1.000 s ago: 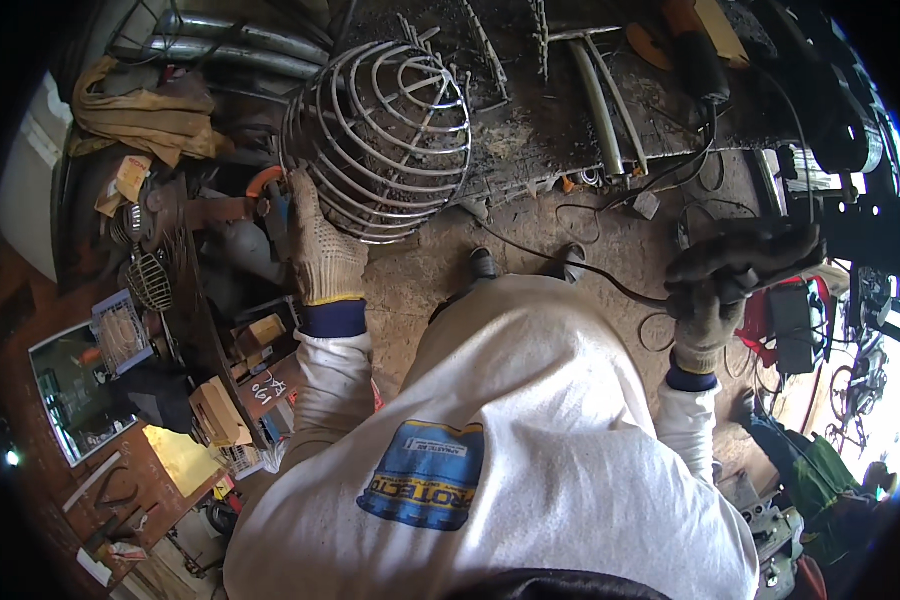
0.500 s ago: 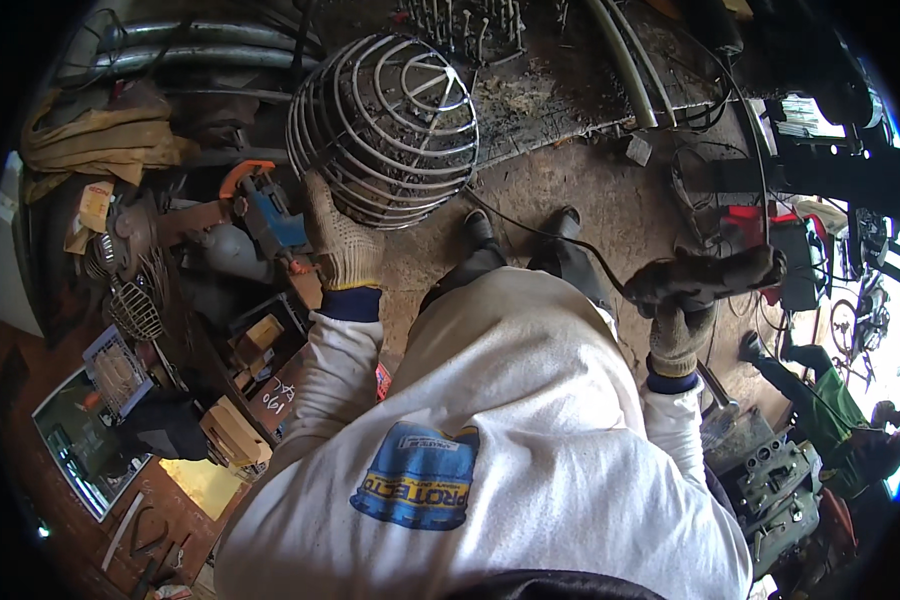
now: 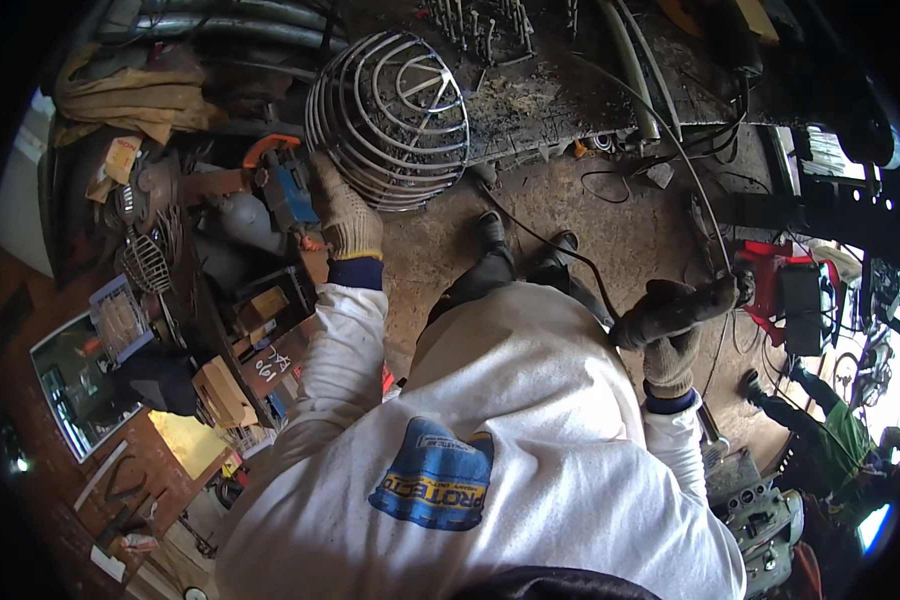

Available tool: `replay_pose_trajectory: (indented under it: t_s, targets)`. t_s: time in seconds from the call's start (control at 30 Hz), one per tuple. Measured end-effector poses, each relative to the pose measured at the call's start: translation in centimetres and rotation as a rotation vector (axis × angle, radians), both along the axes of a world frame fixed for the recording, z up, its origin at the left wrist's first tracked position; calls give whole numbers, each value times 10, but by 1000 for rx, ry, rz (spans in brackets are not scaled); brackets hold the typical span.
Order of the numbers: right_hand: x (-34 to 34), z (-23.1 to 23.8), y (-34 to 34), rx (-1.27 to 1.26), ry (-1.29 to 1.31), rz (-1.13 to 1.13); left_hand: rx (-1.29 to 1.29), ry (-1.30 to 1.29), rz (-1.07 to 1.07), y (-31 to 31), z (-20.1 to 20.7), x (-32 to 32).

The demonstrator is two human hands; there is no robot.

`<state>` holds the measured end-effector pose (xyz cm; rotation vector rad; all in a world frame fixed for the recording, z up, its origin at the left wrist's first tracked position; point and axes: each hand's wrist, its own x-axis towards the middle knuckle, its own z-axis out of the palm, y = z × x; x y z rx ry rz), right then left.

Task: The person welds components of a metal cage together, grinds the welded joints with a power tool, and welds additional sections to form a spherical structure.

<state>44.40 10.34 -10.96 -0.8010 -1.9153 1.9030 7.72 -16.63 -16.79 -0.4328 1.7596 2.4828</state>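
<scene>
At the bench edge, a dome-shaped cage of welded metal rods (image 3: pixel 388 125) rests tilted, its ribs meeting at a small hub. My left hand (image 3: pixel 350 222), in a knitted glove, grips the near left rim of this cage; its fingertips are partly hidden. To the right and apart from the cage, my gloved right hand (image 3: pixel 672 362) is wrapped around a dark welding electrode holder (image 3: pixel 675 312). A black cable runs from the holder's left end toward the bench. From its other end a long thin rod (image 3: pixel 705 205) rises and leans left over the bench.
The dirty workbench (image 3: pixel 530 100) carries upright metal pins (image 3: pixel 485 35) and long pipes (image 3: pixel 630 75). A blue bench tool (image 3: pixel 288 195) and a brown cloth (image 3: pixel 135 95) lie left. A red and black machine (image 3: pixel 795 295) stands right, near another person in green (image 3: pixel 840 440). Cables cross the floor.
My right hand has brought the electrode holder slightly left, and the thin rod now slants left toward the bench. My left hand keeps its grip on the cage. The whole view has shifted a little.
</scene>
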Motion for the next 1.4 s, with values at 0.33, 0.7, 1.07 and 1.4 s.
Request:
replay_pose_trajectory:
  t_s: [0.33, 0.7, 1.07, 1.4]
  targets:
    - [-6, -6, 9, 270, -233, 41, 169, -18, -48, 2, 26, -23]
    - [-1, 3, -27, 3, -166, 47, -432, -5, 12, 17, 67, -10]
    - [6, -1, -26, 169, -212, 136, -436, 44, 16, 11, 54, -19]
    - [6, 0, -14, -95, -167, 172, -331, 44, 39, 18, 58, -15]
